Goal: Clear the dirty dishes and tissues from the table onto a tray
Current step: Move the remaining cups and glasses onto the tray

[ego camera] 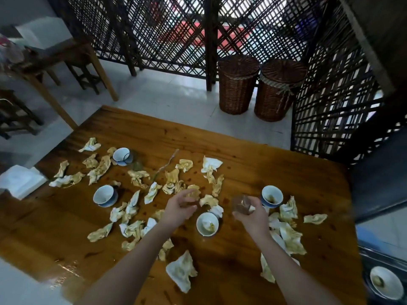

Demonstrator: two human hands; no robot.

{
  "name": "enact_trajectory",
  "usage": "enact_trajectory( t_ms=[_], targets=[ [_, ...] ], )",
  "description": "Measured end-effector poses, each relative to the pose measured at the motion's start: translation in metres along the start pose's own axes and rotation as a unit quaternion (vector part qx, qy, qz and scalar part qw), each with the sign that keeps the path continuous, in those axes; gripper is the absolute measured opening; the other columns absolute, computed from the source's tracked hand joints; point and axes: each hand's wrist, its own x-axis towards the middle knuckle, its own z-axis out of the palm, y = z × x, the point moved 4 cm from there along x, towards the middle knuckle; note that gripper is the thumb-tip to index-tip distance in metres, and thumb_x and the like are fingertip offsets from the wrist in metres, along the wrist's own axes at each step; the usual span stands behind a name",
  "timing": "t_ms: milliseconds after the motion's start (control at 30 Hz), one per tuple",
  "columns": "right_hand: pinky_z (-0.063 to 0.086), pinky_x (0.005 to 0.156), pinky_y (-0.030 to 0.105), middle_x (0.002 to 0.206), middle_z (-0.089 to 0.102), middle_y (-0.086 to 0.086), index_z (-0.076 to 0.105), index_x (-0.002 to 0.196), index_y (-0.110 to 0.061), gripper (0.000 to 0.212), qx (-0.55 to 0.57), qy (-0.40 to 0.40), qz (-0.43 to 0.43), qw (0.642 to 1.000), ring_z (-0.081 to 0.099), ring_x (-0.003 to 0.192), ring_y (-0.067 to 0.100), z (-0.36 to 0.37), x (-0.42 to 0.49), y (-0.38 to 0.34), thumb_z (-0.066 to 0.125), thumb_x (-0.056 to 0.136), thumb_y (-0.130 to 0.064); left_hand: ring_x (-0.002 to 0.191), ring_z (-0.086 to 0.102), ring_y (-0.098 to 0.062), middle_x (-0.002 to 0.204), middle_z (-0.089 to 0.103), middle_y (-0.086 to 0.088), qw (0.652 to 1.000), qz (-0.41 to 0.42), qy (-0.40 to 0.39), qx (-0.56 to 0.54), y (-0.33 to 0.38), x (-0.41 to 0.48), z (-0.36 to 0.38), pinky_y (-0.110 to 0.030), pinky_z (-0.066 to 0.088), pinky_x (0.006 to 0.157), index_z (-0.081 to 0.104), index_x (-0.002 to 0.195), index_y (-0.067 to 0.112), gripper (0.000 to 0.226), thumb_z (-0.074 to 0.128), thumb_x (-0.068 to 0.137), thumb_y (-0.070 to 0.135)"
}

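Observation:
Several stained, crumpled tissues (134,227) litter the wooden table (275,172). Several white and blue cups stand among them: one at the back left (121,155), one at the left (104,195), one in the middle (207,223) and one at the right (272,195). My right hand (253,214) grips a small clear glass (241,204) with brownish liquid above the table, between the middle and right cups. My left hand (181,205) hovers over the tissues left of the middle cup, fingers loosely curled and holding nothing. A dark tray (374,258) at the lower right edge holds a white bowl (385,282).
Two lidded wicker baskets (237,84) stand on the floor beyond the table, before a dark lattice screen (330,106). A stack of white napkins (19,180) lies off the table's left corner. Wooden stools and another table (55,62) are at the far left.

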Motion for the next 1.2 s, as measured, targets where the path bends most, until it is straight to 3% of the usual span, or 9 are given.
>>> enact_trajectory(
  t_ms=[100,233,333,500,633,767,867,1033,1200],
  targets=[
    [0.048,0.081,0.032,0.103,0.059,-0.009,0.052,0.114,-0.024,0.052,0.006,0.013,-0.014,1.0,0.058,0.094,0.013,0.005,0.002,-0.022,0.082,0.071,-0.025,0.082,0.066,-0.004,0.098,0.065,0.01,1.0,-0.013,-0.001,-0.011,-0.003,0.011,-0.015,-0.015,0.052,0.056,0.057,0.121,0.03,0.047,0.066,0.086,0.0],
    [0.041,0.067,0.018,0.099,0.057,-0.012,0.05,0.109,-0.029,0.051,0.032,0.019,-0.029,0.999,0.054,0.086,0.003,0.02,0.003,-0.058,0.082,0.069,-0.024,0.098,0.066,-0.016,0.105,0.067,-0.003,1.0,0.005,-0.013,-0.018,-0.001,0.02,-0.042,-0.019,0.054,0.071,0.057,0.124,0.021,0.046,0.066,0.085,-0.002],
    [0.037,0.062,0.013,0.097,0.056,-0.014,0.049,0.108,-0.03,0.051,0.036,0.017,-0.048,0.998,0.052,0.083,-0.002,0.043,0.002,-0.083,0.082,0.07,-0.022,0.101,0.062,-0.017,0.103,0.064,0.004,0.999,0.028,-0.037,0.005,0.001,0.028,-0.072,-0.01,0.049,0.069,0.056,0.125,0.017,0.046,0.065,0.085,-0.004],
    [0.044,0.064,0.02,0.105,0.057,-0.009,0.052,0.116,-0.027,0.05,0.053,-0.003,-0.045,0.998,0.056,0.088,0.007,0.096,0.004,-0.111,0.08,0.075,-0.023,0.099,0.059,-0.013,0.114,0.057,-0.005,0.999,0.024,-0.035,0.028,-0.007,0.05,-0.13,-0.011,0.047,0.071,0.053,0.128,0.02,0.047,0.068,0.086,0.004],
    [0.05,0.079,0.032,0.108,0.057,-0.004,0.053,0.115,-0.021,0.051,0.023,-0.004,-0.049,0.999,0.057,0.099,0.017,0.132,0.012,-0.133,0.081,0.073,-0.027,0.11,0.059,-0.024,0.121,0.06,-0.01,1.0,0.009,-0.006,0.005,-0.019,0.069,-0.176,-0.031,0.052,0.085,0.054,0.13,0.014,0.051,0.069,0.083,-0.001],
    [0.043,0.066,0.015,0.104,0.057,-0.01,0.053,0.116,-0.022,0.052,0.013,-0.022,-0.055,0.998,0.057,0.093,0.01,0.161,0.02,-0.152,0.081,0.073,-0.027,0.108,0.056,-0.022,0.121,0.057,-0.007,0.999,-0.021,0.043,0.003,-0.031,0.09,-0.215,-0.037,0.051,0.091,0.048,0.135,0.02,0.061,0.071,0.082,0.002],
    [0.042,0.065,0.015,0.103,0.055,-0.017,0.051,0.114,-0.029,0.052,0.017,-0.02,-0.048,0.999,0.054,0.089,0.001,0.173,0.026,-0.159,0.081,0.073,-0.027,0.107,0.054,-0.02,0.118,0.056,-0.005,0.997,-0.034,0.071,-0.008,-0.038,0.106,-0.23,-0.036,0.048,0.091,0.042,0.14,0.02,0.073,0.076,0.077,0.003],
    [0.04,0.061,0.013,0.098,0.054,-0.023,0.049,0.109,-0.035,0.051,0.02,-0.001,-0.028,0.999,0.052,0.084,-0.007,0.179,0.04,-0.16,0.082,0.072,-0.026,0.12,0.052,-0.028,0.129,0.053,-0.012,0.994,-0.047,0.092,-0.021,-0.041,0.136,-0.237,-0.041,0.045,0.1,0.037,0.144,0.016,0.079,0.076,0.077,0.002],
    [0.049,0.077,0.026,0.112,0.059,-0.008,0.053,0.12,-0.022,0.058,0.016,0.011,-0.007,1.0,0.059,0.1,0.012,0.177,0.052,-0.146,0.083,0.071,-0.028,0.123,0.05,-0.027,0.133,0.051,-0.015,0.994,-0.013,0.099,0.036,-0.04,0.156,-0.233,-0.04,0.045,0.102,0.04,0.141,0.01,0.08,0.08,0.072,0.003]
  ],
)
